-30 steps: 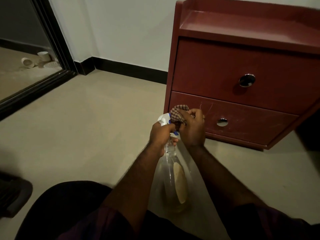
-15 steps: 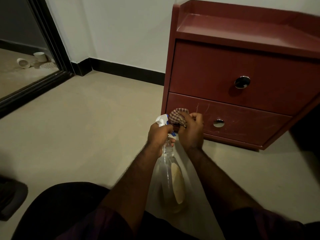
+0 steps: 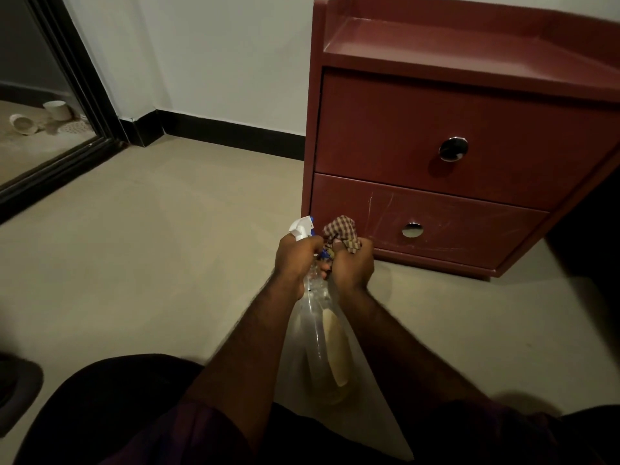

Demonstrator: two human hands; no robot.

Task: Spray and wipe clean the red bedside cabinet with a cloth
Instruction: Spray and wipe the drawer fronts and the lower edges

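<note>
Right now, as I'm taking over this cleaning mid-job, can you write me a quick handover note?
Left hand grips the neck of the clear plastic spray bottle. Right hand holds the bunched checked cloth beside it. The red two-drawer bedside cabinet stands just ahead, drawers shut, scuffs on the lower front. Done: tools in hand. Left: spray and wipe the cabinet.

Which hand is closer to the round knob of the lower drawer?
Right. The right hand, gripping the checked cloth, is left of and slightly below the knob, apart from it. The left hand, on the spray bottle, is farther left.
</note>
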